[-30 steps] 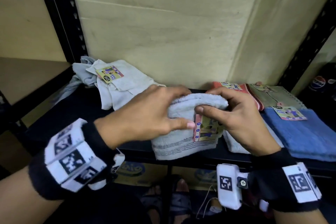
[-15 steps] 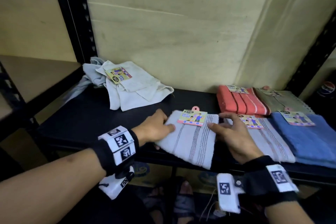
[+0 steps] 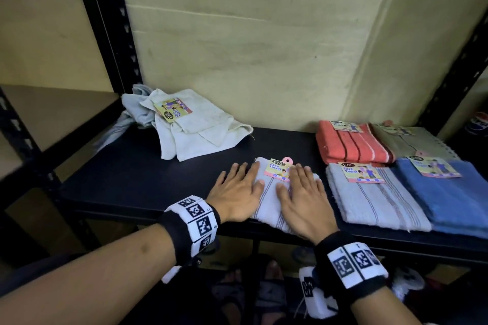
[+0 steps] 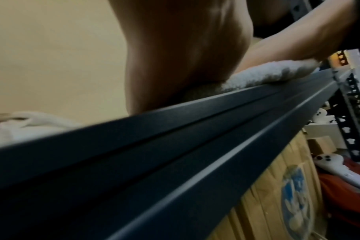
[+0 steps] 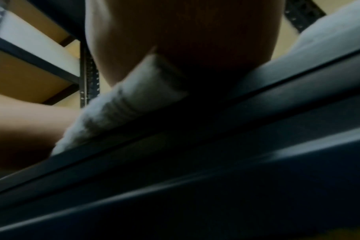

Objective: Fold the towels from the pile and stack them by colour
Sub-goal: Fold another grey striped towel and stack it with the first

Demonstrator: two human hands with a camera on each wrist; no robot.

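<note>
A folded pale grey striped towel (image 3: pixel 269 203) with a pink tag lies at the shelf's front edge. My left hand (image 3: pixel 239 192) lies flat on its left side and my right hand (image 3: pixel 303 198) flat on its right side, fingers straight. In the left wrist view the towel (image 4: pixel 261 76) shows under my palm; in the right wrist view its folded edge (image 5: pixel 121 107) overhangs the shelf lip. The unfolded pile (image 3: pixel 195 124) of whitish towels lies at the back left. Folded towels lie to the right: grey striped (image 3: pixel 375 198), blue (image 3: pixel 454 192), coral (image 3: pixel 351 145), olive (image 3: pixel 412 142).
The black shelf (image 3: pixel 148 179) has bare surface between the pile and my hands. Black uprights (image 3: pixel 105 21) stand at the back left and right. Cardboard boxes (image 4: pixel 277 194) sit below the shelf, and feet in sandals (image 3: pixel 250 293) show on the floor.
The towel was held up and folded a second ago, then laid on the shelf. Both hands have moved onto its top and now lie flat on it.
</note>
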